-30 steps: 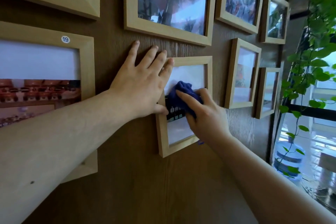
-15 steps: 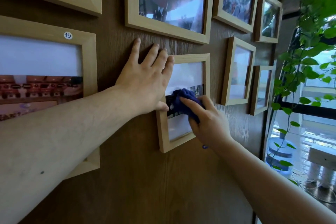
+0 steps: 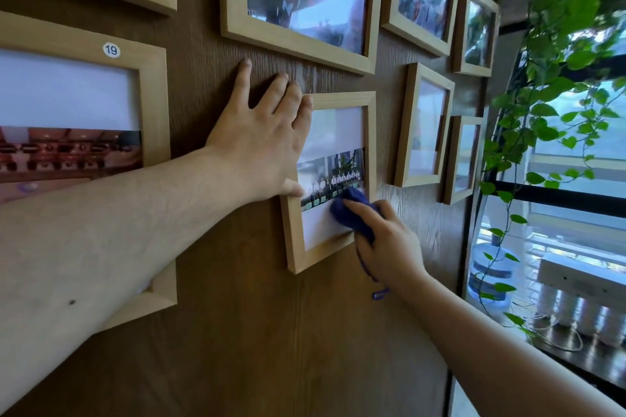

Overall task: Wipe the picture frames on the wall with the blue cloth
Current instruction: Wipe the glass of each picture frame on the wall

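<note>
A small light-wood picture frame (image 3: 370, 132) hangs on the brown wood-grain wall at the centre of the view. My left hand (image 3: 261, 139) lies flat on the wall, fingers spread, its thumb and little finger resting on the frame's left edge. My right hand (image 3: 386, 244) presses a bunched blue cloth (image 3: 352, 210) against the lower right part of the frame's glass. A blue loop (image 3: 379, 294) of the cloth dangles under that wrist. The group photo in the frame shows above the cloth.
Several more wood frames surround it: a large one marked 19 (image 3: 149, 95) at left, a wide one (image 3: 298, 41) above, narrower ones (image 3: 423, 125) to the right. A trailing green plant (image 3: 548, 112), a window and a water bottle (image 3: 487, 271) lie at far right.
My right hand has slid the blue cloth down the glass from the middle to the lower right, uncovering the photo. My left hand has stayed flat against the wall and frame edge.
</note>
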